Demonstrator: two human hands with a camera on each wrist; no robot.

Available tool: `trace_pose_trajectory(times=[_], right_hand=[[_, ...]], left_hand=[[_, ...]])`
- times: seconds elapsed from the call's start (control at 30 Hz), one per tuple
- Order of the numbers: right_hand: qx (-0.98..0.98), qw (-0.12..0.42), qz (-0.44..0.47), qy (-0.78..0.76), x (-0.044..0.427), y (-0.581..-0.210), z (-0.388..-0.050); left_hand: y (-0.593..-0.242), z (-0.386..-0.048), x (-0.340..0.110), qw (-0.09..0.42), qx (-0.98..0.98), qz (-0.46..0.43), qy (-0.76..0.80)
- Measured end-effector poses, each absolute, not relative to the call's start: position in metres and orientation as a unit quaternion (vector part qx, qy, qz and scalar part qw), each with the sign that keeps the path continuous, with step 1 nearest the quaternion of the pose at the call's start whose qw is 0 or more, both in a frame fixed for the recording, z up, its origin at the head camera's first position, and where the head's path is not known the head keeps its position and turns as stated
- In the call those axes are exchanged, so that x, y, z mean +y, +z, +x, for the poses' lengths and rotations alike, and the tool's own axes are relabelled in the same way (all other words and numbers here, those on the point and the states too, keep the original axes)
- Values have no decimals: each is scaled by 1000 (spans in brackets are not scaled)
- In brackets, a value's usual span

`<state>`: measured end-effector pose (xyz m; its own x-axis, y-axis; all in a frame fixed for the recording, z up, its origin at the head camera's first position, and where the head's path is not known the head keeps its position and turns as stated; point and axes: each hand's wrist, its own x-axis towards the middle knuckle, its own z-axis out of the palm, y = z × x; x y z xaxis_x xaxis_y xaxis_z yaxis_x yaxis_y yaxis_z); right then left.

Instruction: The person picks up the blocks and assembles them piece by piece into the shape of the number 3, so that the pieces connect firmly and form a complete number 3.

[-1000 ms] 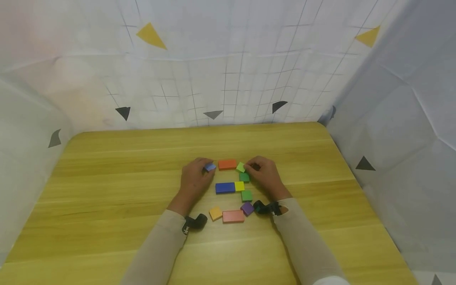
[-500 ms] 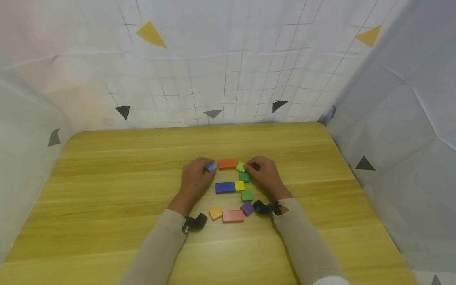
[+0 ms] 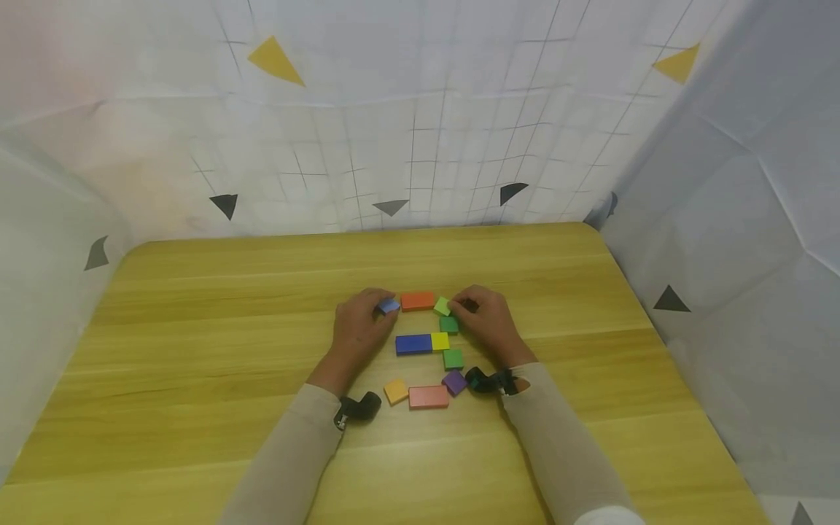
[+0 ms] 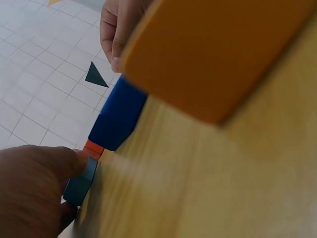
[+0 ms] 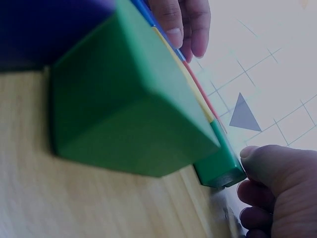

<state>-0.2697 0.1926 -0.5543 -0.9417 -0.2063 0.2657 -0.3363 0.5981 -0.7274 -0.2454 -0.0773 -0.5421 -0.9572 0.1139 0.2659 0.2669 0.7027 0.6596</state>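
My left hand pinches a small light blue block between thumb and fingers, just left of a long orange-red block. In the left wrist view, the thumb and a finger are on either side of that blue block. At the other end of the orange-red block, my right hand holds a tilted light green block by its right corner with the fingertips. A dark green block lies just below it. The right wrist view hides the light green block, mostly behind nearer blocks.
Below lie a long dark blue block against a yellow one, a green block, a tilted purple block, a pink block and a tilted orange-yellow block. The wooden table meets white patterned sheeting.
The light blue block has shifted slightly right in my left hand, closer to the orange-red block. My right hand and the other blocks stay put; the head view has tilted a little.
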Motion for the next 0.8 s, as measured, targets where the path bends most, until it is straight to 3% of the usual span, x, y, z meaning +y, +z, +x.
trace_pose_trajectory(times=[0.8], right_hand=[[-889, 77, 156, 424, 193, -553, -268]], left_hand=[[-545, -247, -78, 96, -913, -106, -382]])
